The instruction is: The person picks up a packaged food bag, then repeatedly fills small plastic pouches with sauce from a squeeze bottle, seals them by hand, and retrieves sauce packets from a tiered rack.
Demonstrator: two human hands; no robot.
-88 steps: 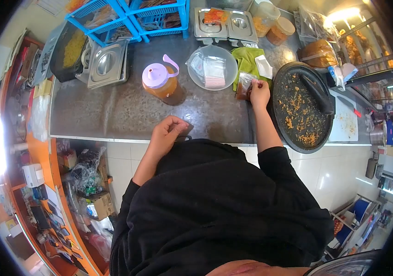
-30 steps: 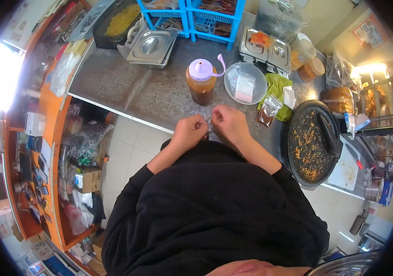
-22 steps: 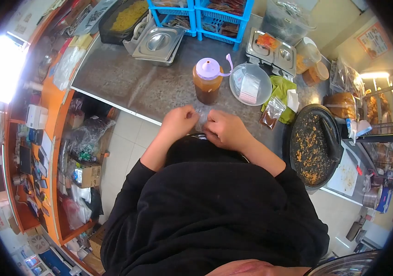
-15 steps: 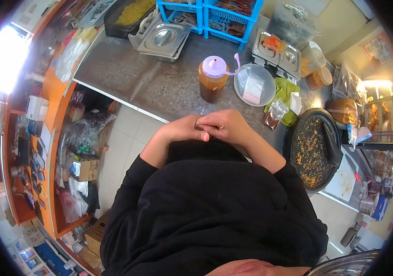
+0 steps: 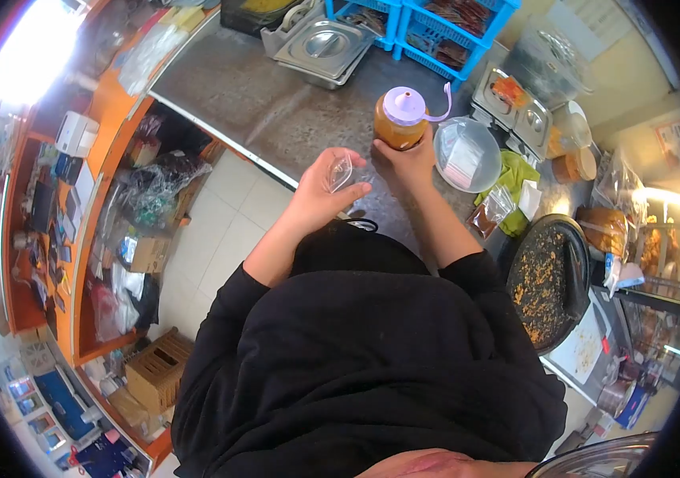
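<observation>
My left hand (image 5: pixel 328 187) is curled around a small clear plastic container (image 5: pixel 343 171), held in front of my body near the counter's edge. See-through walls make its exact shape hard to tell. My right hand (image 5: pixel 410 165) grips the lower part of a squeeze bottle (image 5: pixel 400 127) with brown sauce inside. The bottle stands upright, its lilac lid (image 5: pixel 405 107) on and the attached spout cap hanging off to the right. Just right of that hand is a clear round bowl (image 5: pixel 468 155) with small packets in it.
Steel lidded pans (image 5: pixel 326 49) and blue stacked baskets (image 5: pixel 443 36) line the back of the counter (image 5: pixel 236 88). At right are a green cloth (image 5: pixel 513 177), a bag of reddish-brown powder (image 5: pixel 490 212) and a black crumb-strewn pan (image 5: pixel 549 275). Orange shelving (image 5: pixel 89 215) stands left.
My clasped hands have come apart. The right has reached forward and taken hold of the sauce bottle; the left now holds the clear container. The camera view has shifted somewhat.
</observation>
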